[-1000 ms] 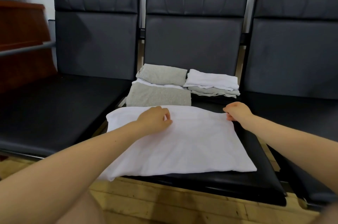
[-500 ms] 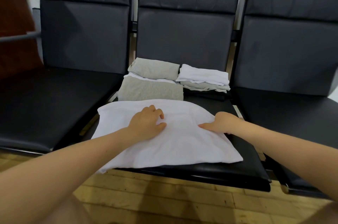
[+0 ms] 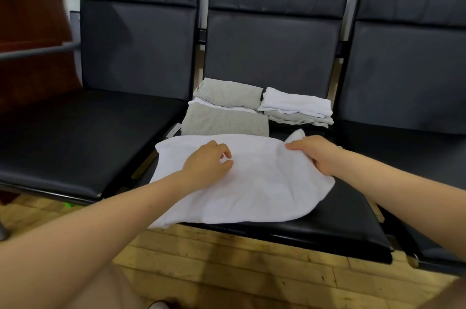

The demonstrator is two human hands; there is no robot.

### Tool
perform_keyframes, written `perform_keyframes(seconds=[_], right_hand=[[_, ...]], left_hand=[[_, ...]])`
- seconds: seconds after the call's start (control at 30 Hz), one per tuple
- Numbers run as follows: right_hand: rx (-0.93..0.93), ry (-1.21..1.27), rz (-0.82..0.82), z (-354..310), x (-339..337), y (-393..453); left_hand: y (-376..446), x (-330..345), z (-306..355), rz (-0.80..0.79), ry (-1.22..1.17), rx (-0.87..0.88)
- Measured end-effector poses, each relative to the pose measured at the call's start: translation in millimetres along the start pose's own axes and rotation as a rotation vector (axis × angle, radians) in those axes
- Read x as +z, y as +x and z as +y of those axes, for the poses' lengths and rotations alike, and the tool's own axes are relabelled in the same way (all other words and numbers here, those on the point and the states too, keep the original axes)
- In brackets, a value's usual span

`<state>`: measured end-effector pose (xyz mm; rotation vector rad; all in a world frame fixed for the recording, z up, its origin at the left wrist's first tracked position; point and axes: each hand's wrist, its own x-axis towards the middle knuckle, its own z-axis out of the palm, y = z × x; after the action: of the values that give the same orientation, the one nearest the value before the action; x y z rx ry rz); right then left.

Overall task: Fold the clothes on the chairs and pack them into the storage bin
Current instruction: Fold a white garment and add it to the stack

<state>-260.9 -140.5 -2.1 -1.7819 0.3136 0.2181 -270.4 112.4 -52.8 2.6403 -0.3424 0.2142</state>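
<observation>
A white garment [image 3: 252,182] lies on the middle chair seat [image 3: 340,220]. The left hand [image 3: 206,165] rests on it, fingers curled; the right hand [image 3: 312,154] grips its raised right edge.

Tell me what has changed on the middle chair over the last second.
The right hand has taken hold of the white garment's right edge and begun lifting it inward toward the left; that side was lying flat before and is now raised and curled. The left hand stays pressed on the garment's middle, fingers curled. The folded grey and white stacks behind stay put on the middle chair.
</observation>
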Motion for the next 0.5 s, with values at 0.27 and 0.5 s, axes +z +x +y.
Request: perform_keyframes(seconds=[0.27, 0.5], right_hand=[[0.034, 0.046, -0.568, -27, 70, -16], [-0.223, -0.570, -0.093, -17, 60, 12]], left_hand=[[6, -16, -18, 0.026, -0.165, -0.196], [7, -4, -16, -0.031, -0.098, -0.192]])
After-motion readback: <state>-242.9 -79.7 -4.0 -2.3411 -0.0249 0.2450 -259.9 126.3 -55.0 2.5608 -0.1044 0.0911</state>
